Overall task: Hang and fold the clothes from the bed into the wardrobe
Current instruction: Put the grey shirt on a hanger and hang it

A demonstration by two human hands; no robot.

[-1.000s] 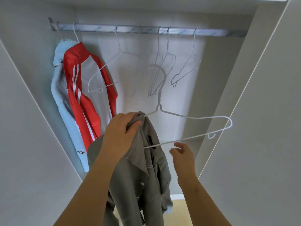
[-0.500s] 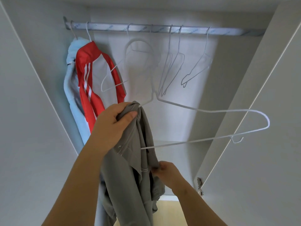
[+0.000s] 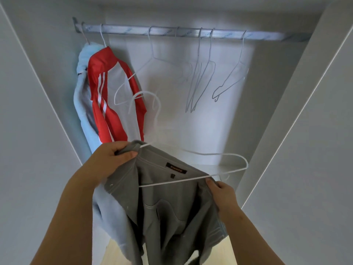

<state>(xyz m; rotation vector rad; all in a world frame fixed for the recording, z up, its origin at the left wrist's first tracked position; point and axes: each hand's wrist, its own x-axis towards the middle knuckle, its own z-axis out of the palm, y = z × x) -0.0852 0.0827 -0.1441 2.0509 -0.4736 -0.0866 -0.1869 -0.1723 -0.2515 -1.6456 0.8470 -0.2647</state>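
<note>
We've got the grey shirt [image 3: 172, 207] in front of the open wardrobe, below the rail [image 3: 267, 36] and only half on the white wire hanger [image 3: 172, 181]. One hanger arm sits under the collar and the other sticks out bare to the right. The left hand [image 3: 112, 161] has its fingers curled round the bunched collar, likely anchoring cloth on wire. The right hand [image 3: 223, 192] pinches the opposite shoulder edge, we reckon to stretch the neck over the free arm. The hook is not on the rail. A red-and-white jacket [image 3: 107, 104] and a pale blue fleece [image 3: 82, 104] hang far left, with spare hangers [image 3: 202, 73] mid-rail.
</note>
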